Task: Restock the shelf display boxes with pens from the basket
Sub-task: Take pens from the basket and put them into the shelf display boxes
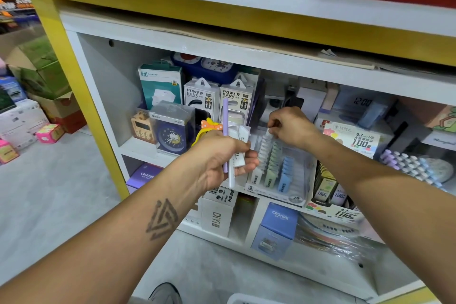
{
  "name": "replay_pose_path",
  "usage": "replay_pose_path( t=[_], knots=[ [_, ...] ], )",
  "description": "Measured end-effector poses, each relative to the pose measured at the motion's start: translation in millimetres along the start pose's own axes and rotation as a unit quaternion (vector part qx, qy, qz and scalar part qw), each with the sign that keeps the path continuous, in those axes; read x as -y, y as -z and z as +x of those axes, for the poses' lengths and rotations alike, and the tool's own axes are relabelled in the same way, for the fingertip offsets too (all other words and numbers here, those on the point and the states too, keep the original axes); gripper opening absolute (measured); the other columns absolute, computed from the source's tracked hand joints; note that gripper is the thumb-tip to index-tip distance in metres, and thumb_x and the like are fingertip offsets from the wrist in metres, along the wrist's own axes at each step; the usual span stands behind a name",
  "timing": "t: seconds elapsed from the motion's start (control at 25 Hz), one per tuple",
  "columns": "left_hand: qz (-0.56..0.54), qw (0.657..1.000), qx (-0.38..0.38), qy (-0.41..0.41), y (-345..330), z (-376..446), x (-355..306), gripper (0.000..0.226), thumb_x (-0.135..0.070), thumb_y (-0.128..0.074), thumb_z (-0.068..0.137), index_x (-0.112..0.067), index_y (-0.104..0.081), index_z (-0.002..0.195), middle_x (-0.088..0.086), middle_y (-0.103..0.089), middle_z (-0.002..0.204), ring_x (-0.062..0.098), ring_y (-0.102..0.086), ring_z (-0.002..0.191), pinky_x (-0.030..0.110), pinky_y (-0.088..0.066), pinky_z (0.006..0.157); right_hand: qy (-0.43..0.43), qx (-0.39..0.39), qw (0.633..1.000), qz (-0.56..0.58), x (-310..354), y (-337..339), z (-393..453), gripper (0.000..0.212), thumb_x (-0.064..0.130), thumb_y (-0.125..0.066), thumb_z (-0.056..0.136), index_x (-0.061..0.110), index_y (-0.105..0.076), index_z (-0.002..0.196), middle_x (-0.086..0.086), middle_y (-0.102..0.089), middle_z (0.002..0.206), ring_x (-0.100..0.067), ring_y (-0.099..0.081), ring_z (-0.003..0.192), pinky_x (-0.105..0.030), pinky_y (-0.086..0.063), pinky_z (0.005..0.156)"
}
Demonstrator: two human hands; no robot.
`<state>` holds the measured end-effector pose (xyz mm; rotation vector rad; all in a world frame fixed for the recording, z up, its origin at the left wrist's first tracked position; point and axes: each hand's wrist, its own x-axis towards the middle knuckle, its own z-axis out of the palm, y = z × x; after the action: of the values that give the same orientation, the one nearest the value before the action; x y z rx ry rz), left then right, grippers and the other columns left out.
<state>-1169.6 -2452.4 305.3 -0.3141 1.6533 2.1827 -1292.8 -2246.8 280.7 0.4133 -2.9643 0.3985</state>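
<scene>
My left hand grips a small bunch of stationery in front of the shelf: a lilac pen standing upright and white items beside it. My right hand pinches a small white item at the top back of a clear display box. The box holds rows of white, green and blue pieces. The basket is not clearly in view; only a white rim shows at the bottom edge.
Power bank packs, a blue alarm clock and a teal box fill the shelf's left side. To the right stand a lead refill display and pastel pen caps. Boxes sit on the lower shelf. Cartons crowd the floor at left.
</scene>
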Motion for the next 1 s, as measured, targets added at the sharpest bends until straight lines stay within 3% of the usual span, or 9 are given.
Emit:
replay_pose_path(
  t=[0.2,0.44,0.52,0.64,0.72,0.8,0.88,0.92,1.0],
  knots=[
    [-0.001,1.000,-0.002,-0.001,1,-1,-1,0.030,0.006,-0.057,0.093,0.010,-0.056,0.122,0.026,-0.070,0.093,0.028,-0.071,0.067,0.033,-0.061,0.056,0.033,-0.021,0.999,0.005,1,-3,-3,0.004,0.012,-0.071,0.091,0.015,-0.072,0.093,0.001,-0.068,0.093,-0.016,-0.065,0.084,-0.030,-0.055,0.079],
    [-0.002,1.000,0.001,-0.003,2,1,0,0.031,0.007,-0.056,0.093,0.011,-0.055,0.123,0.025,-0.068,0.091,0.028,-0.070,0.067,0.033,-0.061,0.057,0.007,0.001,1.000,-0.010,-4,-2,1,0.010,0.011,-0.070,0.091,0.020,-0.069,0.086,-0.001,-0.069,0.090,-0.012,-0.063,0.076,-0.021,-0.045,0.067],
    [-0.002,1.000,0.003,-0.005,2,2,1,0.030,0.007,-0.057,0.092,0.011,-0.056,0.123,0.026,-0.069,0.091,0.028,-0.071,0.067,0.033,-0.061,0.057,0.004,0.012,1.000,-0.015,-3,-5,2,0.009,0.009,-0.070,0.091,0.017,-0.073,0.091,-0.002,-0.071,0.096,-0.016,-0.067,0.084,-0.023,-0.050,0.074],
    [-0.003,1.000,0.012,-0.002,1,3,1,0.029,0.008,-0.058,0.092,0.011,-0.057,0.121,0.026,-0.070,0.090,0.028,-0.072,0.068,0.033,-0.061,0.056,-0.003,0.053,0.997,-0.062,5,-8,3,0.028,-0.001,-0.062,0.091,0.013,-0.075,0.110,-0.004,-0.071,0.115,-0.019,-0.066,0.103,-0.025,-0.051,0.091],
    [-0.001,1.000,0.025,0.002,-1,3,1,0.026,0.008,-0.058,0.092,0.010,-0.059,0.117,0.028,-0.072,0.091,0.029,-0.073,0.070,0.034,-0.061,0.058,-0.009,0.049,0.997,-0.054,14,0,1,0.032,0.000,-0.059,0.092,0.015,-0.074,0.116,-0.001,-0.070,0.121,-0.016,-0.064,0.106,-0.021,-0.047,0.089],
    [0.001,0.999,0.042,0.007,-5,3,1,0.021,0.009,-0.057,0.091,0.012,-0.060,0.112,0.029,-0.072,0.095,0.029,-0.073,0.072,0.035,-0.062,0.060,-0.041,0.025,0.993,0.111,23,16,-6,0.022,0.012,-0.064,0.095,0.016,-0.074,0.114,0.002,-0.073,0.112,-0.012,-0.067,0.096,-0.021,-0.049,0.084],
    [0.003,0.999,0.050,0.008,-10,2,1,0.021,0.010,-0.056,0.091,0.013,-0.060,0.112,0.030,-0.071,0.098,0.030,-0.073,0.075,0.036,-0.062,0.062,-0.066,0.062,0.919,0.384,33,36,-25,0.016,0.024,-0.069,0.094,0.013,-0.076,0.104,-0.004,-0.077,0.092,-0.012,-0.069,0.075,-0.025,-0.054,0.068],
    [0.005,0.999,0.052,0.008,-13,2,1,0.023,0.010,-0.056,0.091,0.013,-0.060,0.113,0.030,-0.071,0.098,0.032,-0.074,0.078,0.036,-0.062,0.064,-0.058,0.096,0.884,0.453,36,45,-37,0.019,0.026,-0.071,0.091,0.011,-0.076,0.101,-0.006,-0.076,0.086,-0.013,-0.067,0.068,-0.023,-0.052,0.061],
    [0.006,0.998,0.059,0.012,-19,0,2,0.024,0.010,-0.055,0.092,0.013,-0.059,0.115,0.032,-0.070,0.098,0.035,-0.074,0.086,0.039,-0.062,0.068,-0.033,0.129,0.870,0.475,39,54,-59,0.016,0.016,-0.075,0.086,0.007,-0.075,0.099,-0.008,-0.074,0.080,-0.012,-0.065,0.064,-0.020,-0.053,0.057]
  ],
)
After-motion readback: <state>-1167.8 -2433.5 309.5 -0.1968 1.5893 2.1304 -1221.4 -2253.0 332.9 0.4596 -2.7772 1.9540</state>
